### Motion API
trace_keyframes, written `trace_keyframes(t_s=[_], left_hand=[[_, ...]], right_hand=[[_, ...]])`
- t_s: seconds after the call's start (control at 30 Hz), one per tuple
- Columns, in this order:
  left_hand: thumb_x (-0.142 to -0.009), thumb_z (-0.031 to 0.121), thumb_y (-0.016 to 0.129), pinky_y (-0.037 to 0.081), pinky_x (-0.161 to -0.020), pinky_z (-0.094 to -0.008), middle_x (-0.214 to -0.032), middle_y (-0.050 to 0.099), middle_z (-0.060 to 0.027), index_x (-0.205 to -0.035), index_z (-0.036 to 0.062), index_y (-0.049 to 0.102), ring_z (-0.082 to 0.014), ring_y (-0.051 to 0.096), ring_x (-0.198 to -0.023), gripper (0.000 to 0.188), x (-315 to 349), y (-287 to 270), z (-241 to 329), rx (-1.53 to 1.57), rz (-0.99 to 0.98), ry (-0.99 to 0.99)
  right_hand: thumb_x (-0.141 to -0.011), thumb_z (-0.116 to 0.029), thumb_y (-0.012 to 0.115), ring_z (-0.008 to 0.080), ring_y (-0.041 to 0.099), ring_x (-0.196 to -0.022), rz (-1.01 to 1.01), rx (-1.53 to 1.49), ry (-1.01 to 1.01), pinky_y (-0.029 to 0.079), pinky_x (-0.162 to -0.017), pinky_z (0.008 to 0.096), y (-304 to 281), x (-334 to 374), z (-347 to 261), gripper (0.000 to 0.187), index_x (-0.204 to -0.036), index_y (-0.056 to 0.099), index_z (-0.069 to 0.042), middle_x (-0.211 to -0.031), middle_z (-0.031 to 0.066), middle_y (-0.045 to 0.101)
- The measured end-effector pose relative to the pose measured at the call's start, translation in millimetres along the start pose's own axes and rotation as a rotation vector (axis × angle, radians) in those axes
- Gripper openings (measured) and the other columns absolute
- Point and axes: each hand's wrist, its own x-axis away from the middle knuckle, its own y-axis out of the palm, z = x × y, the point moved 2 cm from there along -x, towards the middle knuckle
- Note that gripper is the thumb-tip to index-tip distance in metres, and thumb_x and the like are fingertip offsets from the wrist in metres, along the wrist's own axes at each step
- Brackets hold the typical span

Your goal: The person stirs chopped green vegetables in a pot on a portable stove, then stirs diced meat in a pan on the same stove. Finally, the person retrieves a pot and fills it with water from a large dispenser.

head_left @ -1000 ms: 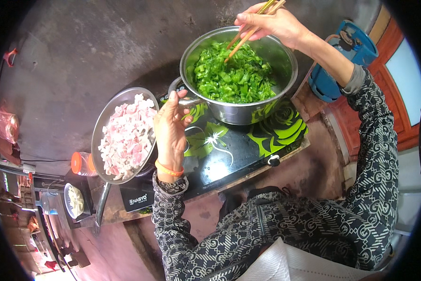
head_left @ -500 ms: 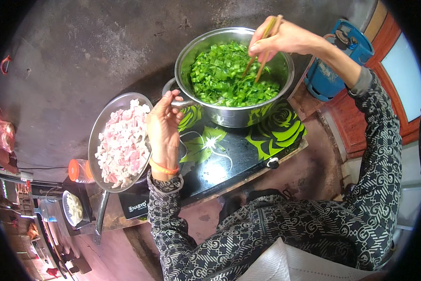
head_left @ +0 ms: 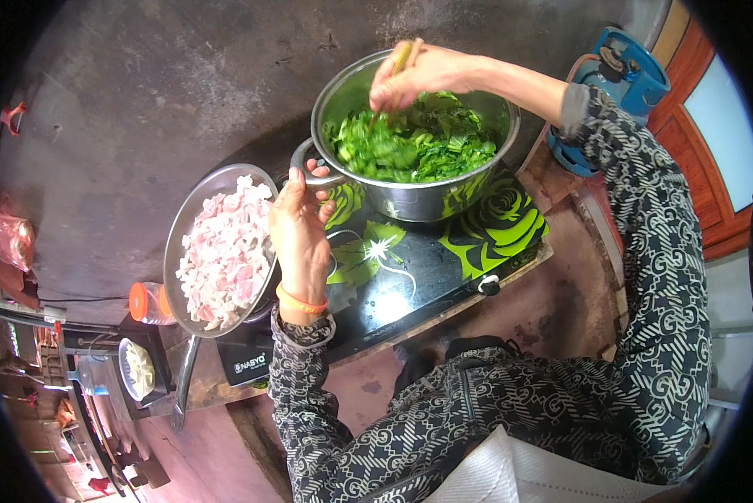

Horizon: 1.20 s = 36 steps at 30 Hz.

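A steel pot (head_left: 414, 201) full of chopped leafy greens (head_left: 456, 151) stands on the black gas stove (head_left: 364, 310) with green flower patterns. My right hand (head_left: 418, 75) holds a pair of chopsticks (head_left: 404, 57) over the pot, their tips down in the greens at the left side; the greens there are blurred by motion. At the pot's near-left side, my left hand (head_left: 299, 230) has its fingers curled round the side handle (head_left: 303, 156). Just left of that hand, a frying pan (head_left: 173, 268) holds pale pink chopped meat (head_left: 225, 251).
The pan's long handle (head_left: 184, 386) sticks out toward me past the stove edge. An orange-lidded jar (head_left: 148, 302) and a bowl of pale pieces (head_left: 136, 369) are on the left. A blue gas cylinder (head_left: 641, 88) stands at right by a wooden door (head_left: 687, 142). The dark wall (head_left: 184, 84) rises behind.
My right hand has moved left across the pot with the chopsticks, and the greens have been shifted about. My left hand stays at the pot handle.
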Motion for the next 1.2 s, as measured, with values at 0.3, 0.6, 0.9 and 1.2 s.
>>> trace_keyframes(t_s=[0.3,0.6,0.9,1.2], left_hand=[[-0.096,0.01,0.067,0.055,-0.074,-0.0276,-0.118,0.063,-0.0083,-0.128,0.0029,0.063,-0.0112,0.06,-0.095,0.032,18.9,6.1,13.5,-0.445,0.141,0.5],[-0.087,0.008,0.072,0.045,-0.09,-0.0392,-0.117,0.065,-0.0072,-0.116,0.0049,0.071,-0.0265,0.055,-0.105,0.03,19.0,18.5,15.2,-1.351,0.014,1.072],[-0.089,0.006,0.067,0.045,-0.1,-0.045,-0.124,0.062,-0.0118,-0.119,0.0025,0.067,-0.0355,0.052,-0.116,0.031,36.7,20.6,19.5,-1.624,-0.104,1.121],[-0.088,0.007,0.07,0.047,-0.098,-0.0424,-0.122,0.066,-0.0097,-0.118,0.0058,0.07,-0.0338,0.056,-0.113,0.031,32.5,15.7,26.6,-1.653,-0.132,1.185]], right_hand=[[-0.094,-0.025,0.069,0.0161,0.072,-0.081,0.169,0.224,0.05,0.06,-0.072,0.0288,-51.7,90.8,-70.2,0.025,-0.099,0.075,-0.001,-0.09,0.0084,0.074],[-0.092,-0.025,0.072,0.0127,0.07,-0.079,0.229,0.128,0.012,0.057,-0.07,0.0275,-26.6,24.7,18.7,0.023,-0.099,0.076,-0.004,-0.092,0.006,0.076],[-0.091,-0.032,0.074,0.0164,0.072,-0.084,0.135,-0.004,-0.103,0.06,-0.074,0.0305,12.0,52.8,-79.3,0.03,-0.098,0.075,-0.003,-0.09,0.0088,0.075],[-0.088,-0.027,0.077,0.0145,0.072,-0.081,0.108,-0.03,0.029,0.061,-0.071,0.0308,5.5,41.9,-4.7,0.025,-0.096,0.075,-0.003,-0.088,0.008,0.075]])
